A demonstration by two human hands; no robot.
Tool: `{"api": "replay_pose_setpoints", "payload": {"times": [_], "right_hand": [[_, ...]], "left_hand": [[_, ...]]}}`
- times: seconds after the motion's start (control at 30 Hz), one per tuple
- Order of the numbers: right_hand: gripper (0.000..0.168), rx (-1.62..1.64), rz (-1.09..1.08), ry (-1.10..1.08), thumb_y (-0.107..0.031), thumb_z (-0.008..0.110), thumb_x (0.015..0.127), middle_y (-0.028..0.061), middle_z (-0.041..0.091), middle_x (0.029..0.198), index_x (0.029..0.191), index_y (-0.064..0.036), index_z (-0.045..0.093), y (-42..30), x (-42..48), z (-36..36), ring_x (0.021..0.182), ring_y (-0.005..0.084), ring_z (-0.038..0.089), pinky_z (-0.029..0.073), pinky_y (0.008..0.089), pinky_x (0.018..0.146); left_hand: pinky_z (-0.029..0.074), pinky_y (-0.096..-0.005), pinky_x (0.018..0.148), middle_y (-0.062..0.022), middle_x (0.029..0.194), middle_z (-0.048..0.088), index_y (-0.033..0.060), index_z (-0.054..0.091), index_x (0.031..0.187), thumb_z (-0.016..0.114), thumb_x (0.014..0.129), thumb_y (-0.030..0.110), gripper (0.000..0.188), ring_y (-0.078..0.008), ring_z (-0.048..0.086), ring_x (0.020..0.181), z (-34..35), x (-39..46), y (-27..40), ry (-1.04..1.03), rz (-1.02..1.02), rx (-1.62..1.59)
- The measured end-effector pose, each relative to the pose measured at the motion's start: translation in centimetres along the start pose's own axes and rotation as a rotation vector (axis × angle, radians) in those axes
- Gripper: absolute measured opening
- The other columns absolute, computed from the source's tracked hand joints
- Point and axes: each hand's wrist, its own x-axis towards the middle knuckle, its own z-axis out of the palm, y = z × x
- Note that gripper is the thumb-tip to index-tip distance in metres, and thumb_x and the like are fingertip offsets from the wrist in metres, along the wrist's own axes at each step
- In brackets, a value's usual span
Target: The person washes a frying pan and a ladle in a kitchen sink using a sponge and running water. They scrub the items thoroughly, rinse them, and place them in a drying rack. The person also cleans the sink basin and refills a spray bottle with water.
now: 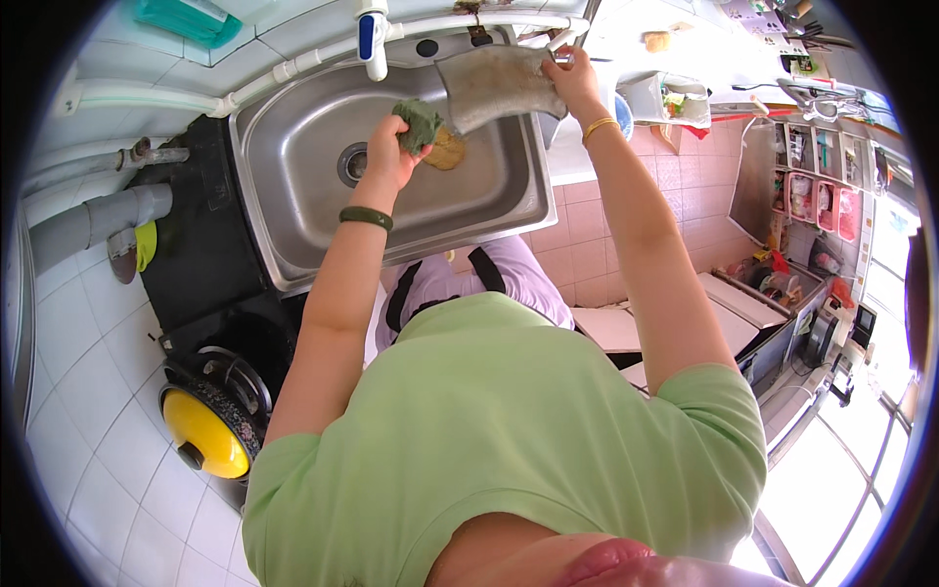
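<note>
My left hand, with a dark green bangle at its wrist, grips a crumpled green cloth or scouring pad over the steel sink. At the sink's right end, my right hand holds the upper right edge of a grey, brown-stained rectangular sheet. Whether that sheet is cloth or a stiffer material is unclear. A tan, rough-textured pad lies on the sink bottom, right of the drain strainer. The green cloth partly covers this pad.
A white tap with a blue-marked handle hangs over the sink's back edge, joined to white pipes. On the left are a black counter and a pot with a yellow lid. A white bin stands at the right.
</note>
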Motion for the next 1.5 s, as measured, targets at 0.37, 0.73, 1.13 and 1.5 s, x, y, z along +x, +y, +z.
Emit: {"api": "replay_pose_setpoints", "payload": {"times": [0.37, 0.73, 1.13, 1.5], "right_hand": [[0.027, -0.458, -0.489, -0.215, -0.017, 0.062, 0.081, 0.0099, 0.056, 0.120, 0.107, -0.016, 0.068, 4.3, -1.5, 4.2, 0.107, 0.0299, 0.057, 0.047, 0.0383, 0.092], [0.031, -0.475, -0.244, -0.420, -0.013, 0.064, 0.083, 0.0088, 0.066, 0.099, 0.114, -0.008, 0.062, 3.6, 3.0, 2.1, 0.090, 0.0261, 0.062, 0.050, 0.0370, 0.083], [0.031, 1.467, 0.677, -0.648, -0.029, 0.037, 0.101, 0.0067, 0.059, 0.112, 0.116, -0.009, 0.055, 5.8, 0.2, -3.0, 0.104, 0.0228, 0.055, 0.049, 0.0389, 0.086], [0.034, 1.458, 0.590, -0.609, -0.037, 0.045, 0.099, 0.0058, 0.060, 0.108, 0.113, -0.008, 0.056, 6.3, -2.3, -3.6, 0.099, 0.0198, 0.057, 0.049, 0.0354, 0.088]], "left_hand": [[0.050, -0.0413, 0.069, -0.0105, 0.100, 0.057, 0.0077, 0.050, 0.100, 0.047, 0.079, 0.010, 0.021, -0.0243, 0.057, 0.085, 1.4, -3.9, -4.1, 0.241, -0.072, 0.036], [0.050, -0.0423, 0.071, -0.0103, 0.104, 0.056, 0.0080, 0.049, 0.104, 0.047, 0.078, 0.009, 0.026, -0.0241, 0.056, 0.090, 3.6, -5.9, -4.8, 0.303, 0.096, -0.067], [0.047, -0.0421, 0.075, -0.0074, 0.109, 0.056, 0.0106, 0.052, 0.109, 0.048, 0.078, 0.011, 0.031, -0.0237, 0.055, 0.096, 2.6, -6.6, -6.7, 0.286, 0.034, -0.134], [0.049, -0.0387, 0.076, -0.0136, 0.119, 0.057, 0.0070, 0.049, 0.123, 0.048, 0.080, 0.011, 0.043, -0.0299, 0.057, 0.107, 3.2, -5.1, -6.5, 0.284, -0.021, -0.021]]}}
